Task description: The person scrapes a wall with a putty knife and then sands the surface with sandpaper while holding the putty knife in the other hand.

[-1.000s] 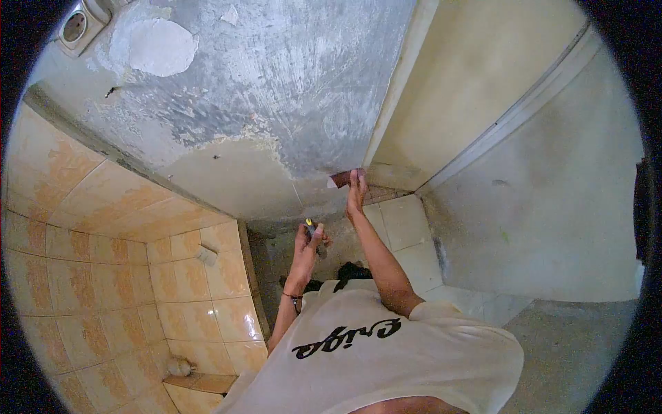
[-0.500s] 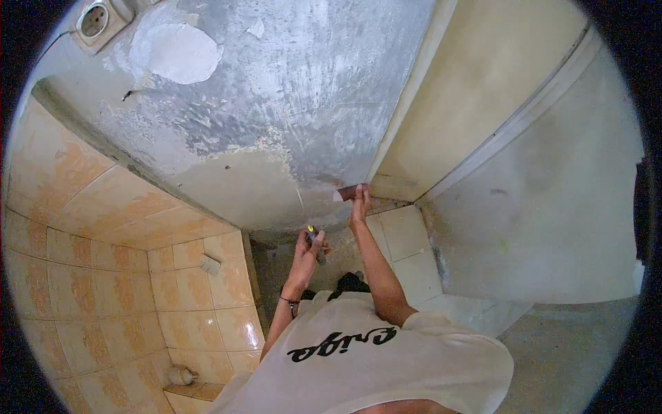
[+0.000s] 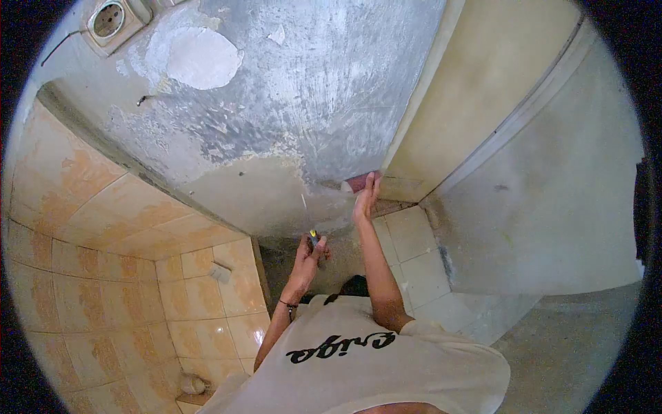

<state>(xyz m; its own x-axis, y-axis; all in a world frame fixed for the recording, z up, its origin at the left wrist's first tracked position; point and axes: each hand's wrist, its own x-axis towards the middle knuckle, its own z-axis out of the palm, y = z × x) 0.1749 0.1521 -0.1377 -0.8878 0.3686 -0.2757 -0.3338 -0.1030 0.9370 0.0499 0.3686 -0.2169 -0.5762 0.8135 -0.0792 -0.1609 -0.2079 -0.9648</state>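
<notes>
My right hand (image 3: 366,200) is pressed against the lower part of the wall, close to its right edge. Under its fingers lies a reddish-brown piece of sandpaper (image 3: 359,182), with a pale end curling out on the left. Lower and to the left, my left hand (image 3: 308,263) is closed round a hand tool (image 3: 314,236) with a yellow-and-dark handle. The handle's end points up toward the wall, and the rest of the tool is mostly hidden by the fingers. The wall (image 3: 331,90) is grey and scraped, with rough peeling edges and a smoother beige area low down.
At the upper left are a power socket (image 3: 109,21) and a white patch (image 3: 205,58). A small hook-like piece (image 3: 143,101) sticks out of the wall. Orange-and-cream tiles (image 3: 103,290) line the left side. A cream door frame (image 3: 420,86) stands right, above floor tiles (image 3: 416,241).
My right hand and the sandpaper have slid slightly up the wall, its fingers now straighter. My left hand stays low with the tool. The camera view has shifted a little.
</notes>
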